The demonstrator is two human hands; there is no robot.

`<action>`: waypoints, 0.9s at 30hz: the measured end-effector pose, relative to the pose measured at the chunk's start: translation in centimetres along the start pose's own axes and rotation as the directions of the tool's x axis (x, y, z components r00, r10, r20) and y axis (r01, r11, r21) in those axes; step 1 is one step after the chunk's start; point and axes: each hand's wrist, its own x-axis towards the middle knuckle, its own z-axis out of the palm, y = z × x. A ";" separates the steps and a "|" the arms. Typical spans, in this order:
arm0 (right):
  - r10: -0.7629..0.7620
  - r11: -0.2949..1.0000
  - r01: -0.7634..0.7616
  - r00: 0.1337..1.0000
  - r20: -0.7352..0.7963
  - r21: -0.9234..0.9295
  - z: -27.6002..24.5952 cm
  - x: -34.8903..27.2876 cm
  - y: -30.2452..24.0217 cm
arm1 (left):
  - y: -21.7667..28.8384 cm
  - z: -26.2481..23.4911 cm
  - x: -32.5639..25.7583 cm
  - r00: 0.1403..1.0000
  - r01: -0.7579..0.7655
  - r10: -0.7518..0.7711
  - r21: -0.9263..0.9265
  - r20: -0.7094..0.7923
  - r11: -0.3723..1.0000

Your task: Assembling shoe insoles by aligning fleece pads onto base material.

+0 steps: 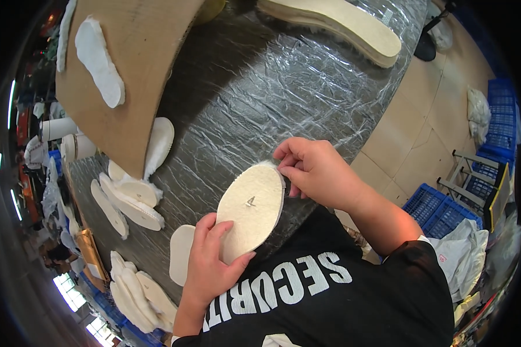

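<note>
Cream and felt-like, a flat oval insole (255, 217) was held between both hands near the edge of the plastic-wrapped dark surface (243, 115) in the head view. The left hand (208, 266) had its fingers clamped on the lower-left edge, seemingly for steadiness; the right hand (317, 170) had fingers pinched together at the upper rim's white fluff (267, 164), apparently for fine control. Stacked cream fleece-lined insoles (353, 28) lay farther off, perhaps leaving elbow room.

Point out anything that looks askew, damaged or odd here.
Loose-looking white fluff pokes past the held insole's upper edge, beside the right hand. The plastic film is badly wrinkled, and several insoles at left overlap untidily. Nothing looks spilled.
</note>
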 end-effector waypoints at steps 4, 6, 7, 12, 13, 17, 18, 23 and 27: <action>-0.012 1.000 0.012 1.000 0.007 -0.001 0.0 0.0 -0.1 | 0.1 -0.1 0.1 1.000 -0.003 0.003 0.008 0.005 1.000; -0.024 1.000 0.024 1.000 0.013 -0.015 0.0 0.0 0.0 | 0.2 -0.1 0.2 1.000 0.006 -0.006 0.010 0.014 1.000; -0.023 1.000 0.024 1.000 0.012 -0.014 0.0 0.0 0.0 | 0.2 -0.1 0.2 1.000 0.006 -0.006 0.010 0.015 1.000; -0.037 0.999 0.038 0.999 0.012 -0.016 0.0 0.1 0.0 | 0.2 0.0 0.3 1.000 0.011 -0.011 0.016 0.027 1.000; -0.037 0.999 0.037 0.999 0.013 -0.015 0.1 0.1 0.1 | 0.3 0.0 0.4 1.000 0.013 -0.013 0.017 0.027 1.000; -0.056 0.998 0.056 0.998 0.007 -0.009 0.0 0.1 0.1 | 0.1 0.4 0.4 0.999 0.042 -0.041 -0.007 0.032 0.999; -0.059 0.998 0.059 0.998 0.007 -0.009 0.0 0.1 0.1 | 0.0 0.5 0.3 0.998 0.063 -0.062 -0.021 0.030 0.998; -0.079 0.997 0.079 0.997 0.001 -0.023 0.1 0.2 0.3 | 0.2 0.4 0.7 0.998 0.046 -0.045 -0.019 0.046 0.999; -0.110 0.991 0.109 0.994 -0.015 -0.081 0.4 0.2 0.4 | 0.3 0.4 0.8 0.999 0.016 -0.017 0.018 0.044 1.000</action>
